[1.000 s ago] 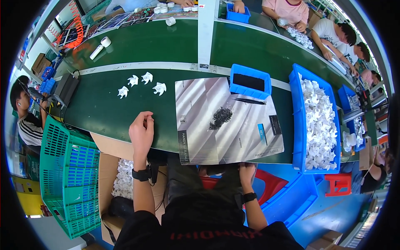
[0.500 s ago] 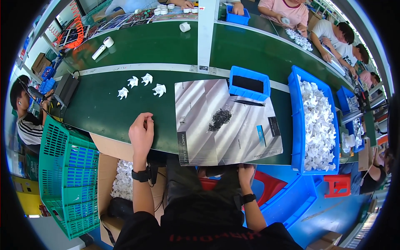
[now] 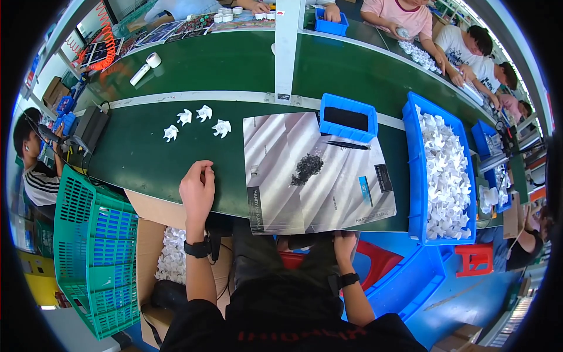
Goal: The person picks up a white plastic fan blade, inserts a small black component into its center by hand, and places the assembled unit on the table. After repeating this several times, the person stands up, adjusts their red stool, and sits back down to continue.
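Note:
My left hand (image 3: pixel 197 190) rests on the green tabletop (image 3: pixel 138 152) near its front edge, with the fingers curled in and nothing seen in them. Beyond it stand several white pinwheel-shaped plastic pieces (image 3: pixel 221 128), apart from one another. My right hand (image 3: pixel 345 243) is low at the front edge, just below a grey printed sheet (image 3: pixel 275 205); its fingers are mostly hidden. On this sheet lies a small heap of black bits (image 3: pixel 307 169). Black tweezers (image 3: pixel 348 145) lie near its far edge, beside a blue bin (image 3: pixel 348 132) of black material.
A large blue bin (image 3: pixel 416 176) heaped with white pinwheel pieces (image 3: pixel 446 176) stands at the right. To the left are a green basket (image 3: pixel 97 252) and a cardboard box (image 3: pixel 149 246) holding white pieces. Across a metal post (image 3: pixel 287 58), co-workers sit along a green belt (image 3: pixel 217 58).
On the far belt a white round piece has moved right, partly behind the post. A co-worker's arm at the far right has shifted. My hands stay in place; the view moves slightly.

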Available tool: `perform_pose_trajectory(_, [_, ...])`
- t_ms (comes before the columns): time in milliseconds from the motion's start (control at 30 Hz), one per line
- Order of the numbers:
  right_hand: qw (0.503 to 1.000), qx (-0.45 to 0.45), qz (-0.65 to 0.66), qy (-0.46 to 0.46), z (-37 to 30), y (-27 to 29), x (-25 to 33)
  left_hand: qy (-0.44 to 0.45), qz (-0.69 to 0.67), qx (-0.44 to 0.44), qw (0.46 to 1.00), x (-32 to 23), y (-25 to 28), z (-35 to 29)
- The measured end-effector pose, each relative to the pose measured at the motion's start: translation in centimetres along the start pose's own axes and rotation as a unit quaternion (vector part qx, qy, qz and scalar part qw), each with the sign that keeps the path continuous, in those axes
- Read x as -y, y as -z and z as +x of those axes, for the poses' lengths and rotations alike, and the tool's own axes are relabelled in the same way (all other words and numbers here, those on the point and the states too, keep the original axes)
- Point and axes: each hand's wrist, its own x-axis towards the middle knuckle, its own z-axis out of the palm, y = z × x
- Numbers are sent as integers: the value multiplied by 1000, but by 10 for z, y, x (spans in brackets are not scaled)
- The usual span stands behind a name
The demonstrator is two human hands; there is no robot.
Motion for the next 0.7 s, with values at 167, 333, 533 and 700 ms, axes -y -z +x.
perform_pose_trajectory(167, [1000, -4, -7, 0, -1, 2, 8, -7, -2, -3, 1000, 1, 0, 0])
perform_pose_trajectory(333, [1000, 1, -16, -18, -1, 2, 8, -4, -10, -2, 1000, 2, -1, -1])
perform_pose_trajectory(533, [999, -12, 2, -34, -1, 0, 9, -7, -7, -4, 1000, 1, -1, -1])
perform_pose_trajectory(700, [1000, -12, -14, -9, -1, 0, 6, -9, -2, -2, 1000, 0, -1, 0])
